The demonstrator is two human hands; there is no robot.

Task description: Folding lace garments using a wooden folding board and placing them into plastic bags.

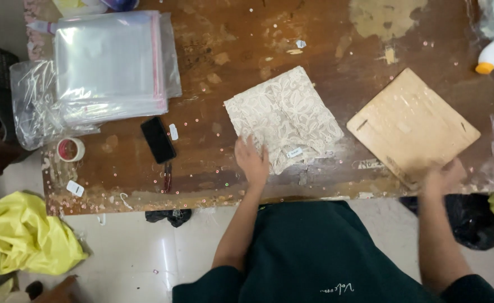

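The left hand [251,161] lies flat, palm down and fingers spread, on the near corner of a folded piece of cream lace fabric [283,116]; it presses the cloth rather than pinching it, so nothing is clasped. The right hand [442,178] is blurred at the near corner of a thin square wooden board [412,126], which sits skewed near the tabletop's [241,33] right part; the fingers seem to close on that corner, but I cannot tell for certain that they grip it.

The lace sits folded into a rough square at the middle of the tabletop, turned diamond-wise, its near corner close to the front edge, with a small white tag near that corner. It looks light, limp and openwork, likely to slump and unfold if lifted by one corner, and liable to snag; a flat palm or a pinch through all the layers at two corners would suit it best. The board appears stiff, light and smooth, easy to take by an edge.

Towards the back left corner lies a stack of clear plastic bags [112,62], in front of it a dark phone [158,139], and by the left edge a roll of tape [71,149]. Tiny sequins dot the worn wood.
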